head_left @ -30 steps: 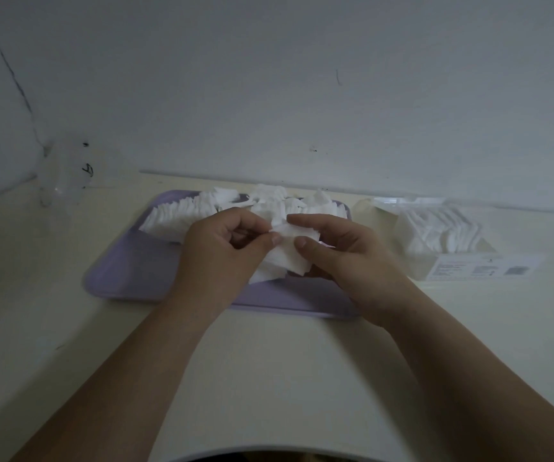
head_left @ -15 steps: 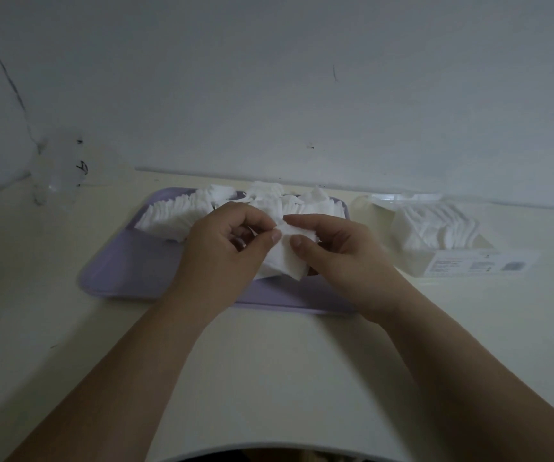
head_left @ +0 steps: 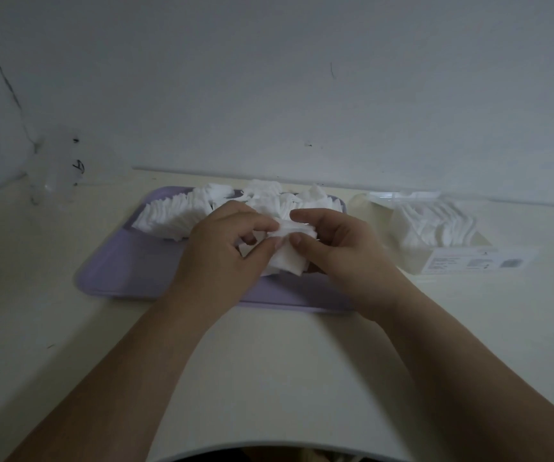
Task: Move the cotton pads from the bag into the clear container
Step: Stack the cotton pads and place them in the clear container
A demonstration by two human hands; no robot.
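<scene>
A lilac tray point(head_left: 125, 265) lies in front of me with a long heap of white square cotton pads point(head_left: 172, 215) along its far side. Over the tray's middle, my left hand point(head_left: 225, 258) and my right hand point(head_left: 342, 255) both pinch one small stack of cotton pads point(head_left: 289, 258) between thumbs and fingers. To the right of the tray stands the clear container point(head_left: 415, 265), with a row of pads point(head_left: 435, 226) inside and a white label on its front. A crumpled clear plastic bag point(head_left: 55, 168) stands at the far left by the wall.
The cream table point(head_left: 289, 361) stretches bare between the tray and me. A grey wall rises right behind the tray and the container. The container's clear lid point(head_left: 402, 196) lies open at its back.
My hands have stayed over the tray's middle, shifting their hold on the stack a little. The view has tilted slightly; nothing else moved.
</scene>
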